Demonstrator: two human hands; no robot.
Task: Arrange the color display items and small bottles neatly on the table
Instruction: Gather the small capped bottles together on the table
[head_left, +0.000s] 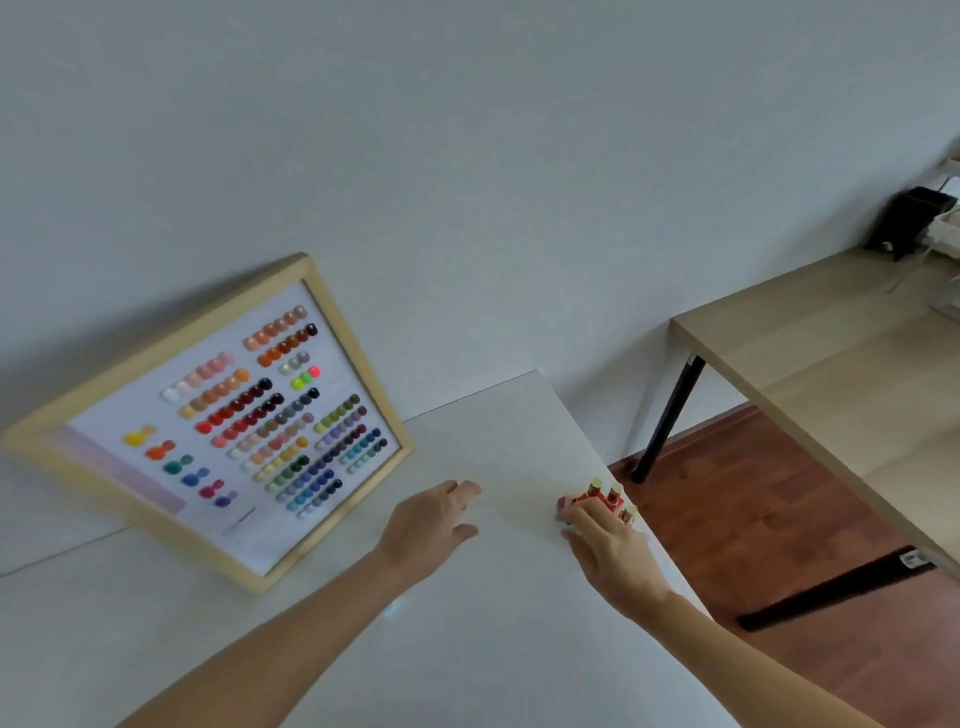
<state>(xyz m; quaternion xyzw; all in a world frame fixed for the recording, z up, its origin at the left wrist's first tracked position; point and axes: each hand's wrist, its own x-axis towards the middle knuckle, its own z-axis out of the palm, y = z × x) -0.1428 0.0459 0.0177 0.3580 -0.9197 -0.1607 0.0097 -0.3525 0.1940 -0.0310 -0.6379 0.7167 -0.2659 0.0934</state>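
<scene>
White surface (467, 649) carries everything; second wooden table (831, 374) sits well apart to the right, not involved. Framed color display board (208, 421) leans tilted against the wall at the back left of the surface, lower edge resting on it, rows of colored swatches facing out. Left hand (434, 525) hovers or rests low over the bare middle of the surface, fingers spread and relaxed, holding nothing, just right of the board's corner. Right hand (613, 556) is at the far right edge, fingers reaching over a cluster of small red bottles (602, 499) with gold caps; fingers touch them, but can't tell if it's gripping or only pushing them, since the hand hides the contact. Frame is a bit blurred, so bottle count is unclear, at least three. Risks, my read: bottles sit right beside the surface edge, floor below, so any outward nudge drops them. Sweeping several at once could topple one into the others. Left hand moving back could clip the leaning board and slide it flat.
</scene>
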